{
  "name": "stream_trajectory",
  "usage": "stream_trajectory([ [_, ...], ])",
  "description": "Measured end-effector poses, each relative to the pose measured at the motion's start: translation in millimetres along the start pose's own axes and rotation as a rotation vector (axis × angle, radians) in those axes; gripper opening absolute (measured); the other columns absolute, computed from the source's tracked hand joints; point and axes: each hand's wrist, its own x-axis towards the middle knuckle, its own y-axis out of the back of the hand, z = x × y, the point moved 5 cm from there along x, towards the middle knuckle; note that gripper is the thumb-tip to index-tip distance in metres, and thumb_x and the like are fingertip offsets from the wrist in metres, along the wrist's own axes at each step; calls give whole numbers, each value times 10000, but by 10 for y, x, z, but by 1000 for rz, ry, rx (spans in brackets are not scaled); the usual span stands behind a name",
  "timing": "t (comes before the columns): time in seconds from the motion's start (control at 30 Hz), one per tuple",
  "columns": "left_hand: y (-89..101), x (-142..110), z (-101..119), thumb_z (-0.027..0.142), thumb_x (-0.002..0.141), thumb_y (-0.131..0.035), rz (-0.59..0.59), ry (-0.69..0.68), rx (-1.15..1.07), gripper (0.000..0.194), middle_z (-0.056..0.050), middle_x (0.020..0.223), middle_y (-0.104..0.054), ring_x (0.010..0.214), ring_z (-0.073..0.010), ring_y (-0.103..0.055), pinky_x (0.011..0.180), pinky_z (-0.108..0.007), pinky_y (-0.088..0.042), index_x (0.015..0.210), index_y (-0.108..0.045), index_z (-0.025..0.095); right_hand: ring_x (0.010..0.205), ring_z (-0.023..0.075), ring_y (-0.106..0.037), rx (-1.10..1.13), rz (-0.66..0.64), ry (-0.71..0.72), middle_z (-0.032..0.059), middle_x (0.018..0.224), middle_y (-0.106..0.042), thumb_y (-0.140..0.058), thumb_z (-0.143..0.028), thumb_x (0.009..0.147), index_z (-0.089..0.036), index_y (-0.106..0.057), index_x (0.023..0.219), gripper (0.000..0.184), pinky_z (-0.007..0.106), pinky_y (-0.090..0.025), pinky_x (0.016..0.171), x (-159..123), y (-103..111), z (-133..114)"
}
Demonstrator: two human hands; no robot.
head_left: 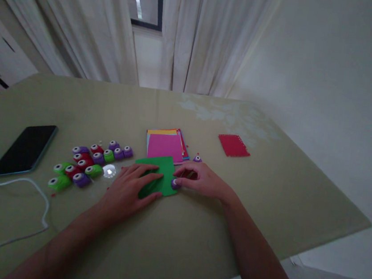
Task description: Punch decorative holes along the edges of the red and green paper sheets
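A green sheet of paper lies on the table in front of me. My left hand rests on its left part with the fingers spread flat. At the right edge of the sheet, my right hand pinches a small purple craft punch between thumb and fingers. The punch touches the paper's edge; whether the edge sits in its slot I cannot tell. Just beyond my right hand stands another purple punch. A pile of coloured paper sheets, pink on top, lies behind the green one.
Several purple, red and green punches are grouped at left, near a clear round piece with a shiny centre. Further left are a black tablet and a white cable. A red sheet with punched edges lies at right.
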Motion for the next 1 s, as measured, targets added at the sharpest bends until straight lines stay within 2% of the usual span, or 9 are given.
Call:
stream_trajectory([
  [0.5, 7, 5, 18, 527, 988, -687, 17, -3, -36, 428, -80, 1478, -660, 1344, -360, -588, 1138, -610, -441, 1367, -714, 329, 900, 216, -755, 57, 12, -46, 66, 964, -807, -811, -402, 911, -185, -767, 1034, 253, 345, -584, 843, 1, -18, 38],
  [0.6, 10, 6, 16, 516, 983, -696, 27, -8, -42, 423, -85, 1467, -666, 1339, -358, -591, 1135, -602, -450, 1359, -719, 323, 901, 209, -740, 52, 73, -56, 68, 999, -803, -817, -414, 900, -189, -773, 1027, 263, 343, -576, 853, -6, 7, 54],
  [0.7, 14, 4, 23, 507, 990, -688, 28, -9, -45, 418, -82, 1473, -663, 1343, -356, -590, 1127, -603, -458, 1367, -713, 327, 776, 171, -687, 42, 149, -96, 48, 900, -771, -805, -457, 900, -175, -762, 936, 287, 302, -542, 746, -15, 56, 75],
  [0.8, 17, 6, 33, 497, 991, -690, 22, -5, -51, 412, -80, 1479, -662, 1348, -360, -589, 1124, -609, -463, 1361, -718, 318, 627, 137, -600, 36, 83, -188, 11, 717, -687, -784, -525, 905, -167, -721, 843, 369, 264, -470, 603, -1, 49, 98],
  [1.0, 8, 18, 38, 480, 986, -701, 13, -1, -49, 419, -92, 1476, -665, 1346, -364, -592, 1126, -615, -463, 1360, -722, 294, 625, 132, -603, 11, -58, -305, 5, 703, -677, -872, -509, 801, -169, -678, 826, 393, 237, -438, 564, 80, 15, 88],
])
